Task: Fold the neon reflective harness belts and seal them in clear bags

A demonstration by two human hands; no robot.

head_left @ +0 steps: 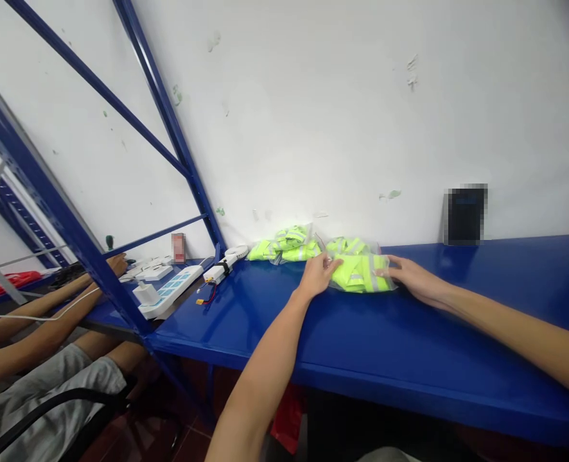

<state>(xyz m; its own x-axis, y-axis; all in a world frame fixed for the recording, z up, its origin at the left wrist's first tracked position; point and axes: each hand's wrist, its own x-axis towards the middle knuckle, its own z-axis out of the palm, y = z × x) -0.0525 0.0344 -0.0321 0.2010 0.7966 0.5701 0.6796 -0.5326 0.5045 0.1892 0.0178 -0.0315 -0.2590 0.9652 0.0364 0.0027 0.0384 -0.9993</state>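
A folded neon-yellow reflective vest (356, 274) in a clear plastic bag rests on the blue table. My left hand (317, 274) pinches the bag's left edge. At its right edge, my right hand (412, 279) grips the bag between thumb and fingers. Just behind it lies another bagged yellow vest (346, 245), partly hidden by the front one. Further left against the wall sits a small pile of bagged yellow vests (289, 244), also with grey reflective strips.
The blue table (246, 321) runs along a white wall. A dark pixelated object (465, 215) stands at the back right. On the left are a white power strip (176, 292), a small wired part (210, 289), a blue rack post (92, 231) and a seated person's arms (63, 321).
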